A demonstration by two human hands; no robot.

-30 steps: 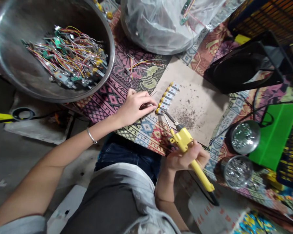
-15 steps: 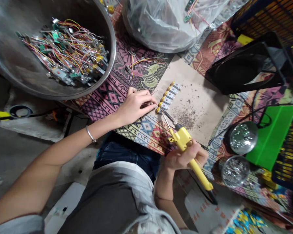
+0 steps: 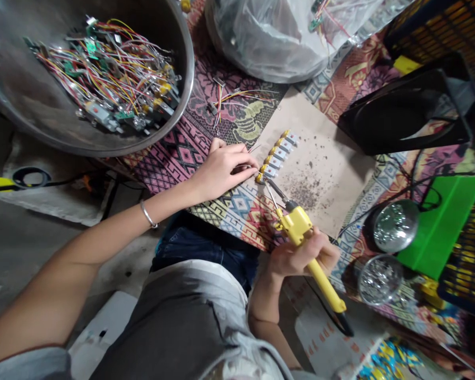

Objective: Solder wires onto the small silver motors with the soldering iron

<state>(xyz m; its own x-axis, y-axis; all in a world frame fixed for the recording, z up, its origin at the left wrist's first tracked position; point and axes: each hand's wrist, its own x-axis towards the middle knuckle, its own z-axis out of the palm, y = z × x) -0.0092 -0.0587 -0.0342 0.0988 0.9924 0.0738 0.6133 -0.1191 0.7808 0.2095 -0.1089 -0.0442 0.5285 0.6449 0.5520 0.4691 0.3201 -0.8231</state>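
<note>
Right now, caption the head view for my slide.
Right hand holds yellow soldering iron at row of components, left hand alongside.

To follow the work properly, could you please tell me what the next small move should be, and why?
Probably, with the left hand steady, the right hand should settle the yellow tool against the nearest grey-and-yellow part: the tool's tip and the left hand's fingertips both lie at that end of the row, though contact is too small to confirm.

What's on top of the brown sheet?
Brown sheet: a row of small grey-and-yellow parts along its left side, dark specks beside them. Surface directly beneath the parts is covered.
</note>
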